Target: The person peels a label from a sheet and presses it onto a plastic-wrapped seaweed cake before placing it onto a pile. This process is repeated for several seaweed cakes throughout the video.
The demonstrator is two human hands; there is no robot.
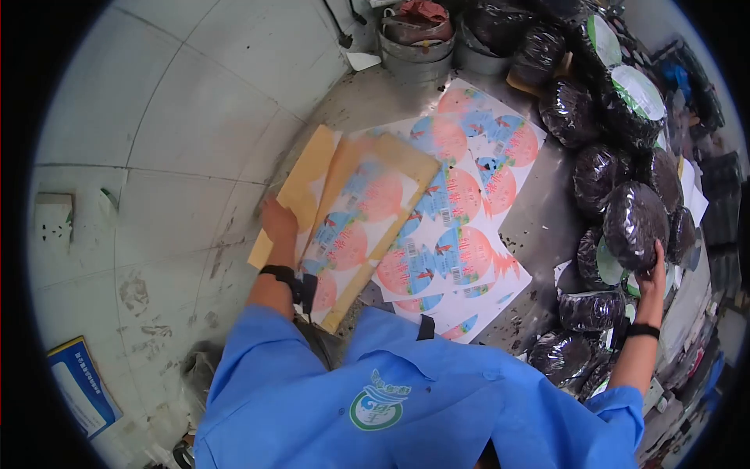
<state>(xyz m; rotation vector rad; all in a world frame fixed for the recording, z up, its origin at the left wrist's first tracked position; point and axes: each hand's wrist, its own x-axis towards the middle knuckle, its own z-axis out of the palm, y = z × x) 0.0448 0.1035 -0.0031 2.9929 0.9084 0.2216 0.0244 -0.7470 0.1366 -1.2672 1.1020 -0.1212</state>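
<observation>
the left hand (279, 221) lies flat with fingers spread on a brown backing sheet (301, 187) at the left edge of the tabletop (547, 219), pressing on it rather than gripping; a dark band sits at that wrist. just beside it, to the right, a label sheet (355, 227) with round orange and blue stickers rests on another brown sheet, tilted, and overlaps a wider spread of sticker sheets (453, 203) printed with the same round labels. these sheets cover the middle of the grey tabletop.

the right hand (650, 270) reaches out to the right and is closed around the lower edge of a round dark wrapped disc (633, 223), shiny under clear film, holding it upright against the pile of wrapped discs (594, 168). that pile runs along the right side of the tabletop from top to bottom; some discs show a white and green label (639, 90).

at the far end stand metal tins (418, 47). the person wears a blue jacket (406, 399) with a round logo. the tiled wall (172, 141) is at left, with a blue booklet (78, 387) low beside it.
</observation>
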